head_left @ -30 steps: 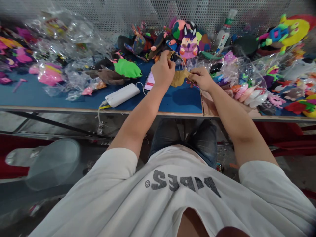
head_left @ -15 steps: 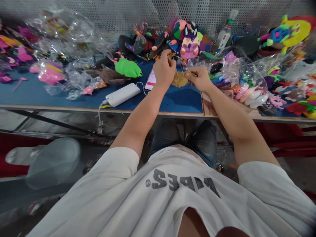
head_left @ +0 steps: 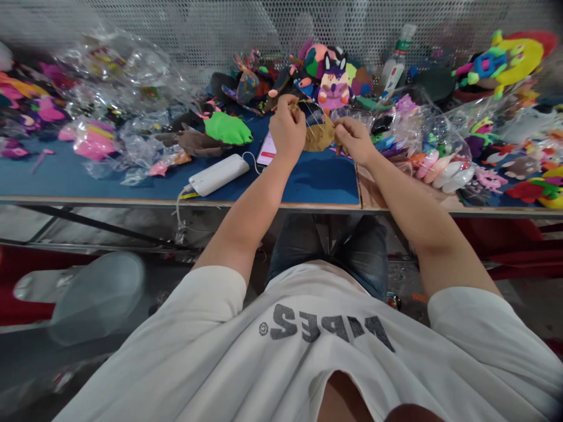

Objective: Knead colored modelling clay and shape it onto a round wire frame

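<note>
My left hand (head_left: pixel 287 128) is closed, pinching a bit of tan material at its fingertips. Between my hands hangs a flat, ragged-edged tan piece of what looks like modelling clay (head_left: pixel 319 137), held above the blue tabletop. Thin pale strands stretch from the left fingertips toward it. At the piece's right edge, the fingers of my right hand (head_left: pixel 353 139) are closed on it; part of it is hidden behind them. A purple and cream clay figure with pointed ears (head_left: pixel 335 85) stands just beyond. Beside my left wrist lies a phone (head_left: pixel 266 150), partly covered.
A white power bank (head_left: pixel 220 174) with a cable lies left of my forearm, near a green clay piece (head_left: pixel 227 128). Clear plastic bags (head_left: pixel 127 64) and colourful clay figures crowd the left. More bagged figures lie right, below a bottle (head_left: pixel 394 64). A perforated metal panel (head_left: pixel 220 29) closes the back.
My left hand has shifted slightly left, and the tan piece appears wider between my hands. My right hand has moved only a little. The whole view has tilted slightly.
</note>
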Motion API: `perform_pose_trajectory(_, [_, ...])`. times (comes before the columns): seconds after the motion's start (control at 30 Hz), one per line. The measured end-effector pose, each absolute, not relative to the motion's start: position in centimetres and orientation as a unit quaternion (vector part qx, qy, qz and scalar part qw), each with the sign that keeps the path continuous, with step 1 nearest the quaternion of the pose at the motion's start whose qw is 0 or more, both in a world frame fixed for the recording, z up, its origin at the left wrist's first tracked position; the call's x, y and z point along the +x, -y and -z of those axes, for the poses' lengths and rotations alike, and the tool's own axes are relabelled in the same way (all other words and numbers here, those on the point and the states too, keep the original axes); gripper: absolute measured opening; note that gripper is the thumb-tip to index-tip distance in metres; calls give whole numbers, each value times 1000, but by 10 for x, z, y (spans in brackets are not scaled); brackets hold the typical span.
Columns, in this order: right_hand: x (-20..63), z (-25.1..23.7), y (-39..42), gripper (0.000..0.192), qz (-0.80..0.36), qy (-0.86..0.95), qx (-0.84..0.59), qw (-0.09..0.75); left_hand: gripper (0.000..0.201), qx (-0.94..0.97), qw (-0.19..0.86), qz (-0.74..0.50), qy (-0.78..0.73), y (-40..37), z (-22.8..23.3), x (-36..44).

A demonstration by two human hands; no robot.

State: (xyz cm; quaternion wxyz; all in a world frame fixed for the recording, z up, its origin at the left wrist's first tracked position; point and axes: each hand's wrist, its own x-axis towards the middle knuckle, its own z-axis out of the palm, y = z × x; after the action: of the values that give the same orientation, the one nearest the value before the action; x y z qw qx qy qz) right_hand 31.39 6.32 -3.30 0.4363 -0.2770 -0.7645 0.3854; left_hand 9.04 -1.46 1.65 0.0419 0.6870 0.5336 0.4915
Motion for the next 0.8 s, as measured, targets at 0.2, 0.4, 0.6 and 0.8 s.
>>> perform_pose_trajectory(0.2, [307,31,-54,73,-367,771,-282,438,59,660,71,-542,-515,1,1,107])
perform_pose_trajectory(0.4, [310,28,-49,72,-406,755,-289,425,70,608,205,-610,-464,-48,35,107])
perform_pose_trajectory(0.6, [303,22,-38,71,-385,751,-303,442,74,556,271,-631,-468,-65,48,106])
perform_pose_trajectory(0.8, [301,19,-34,67,-407,749,-299,429,45,553,291,-609,-488,-63,47,113])
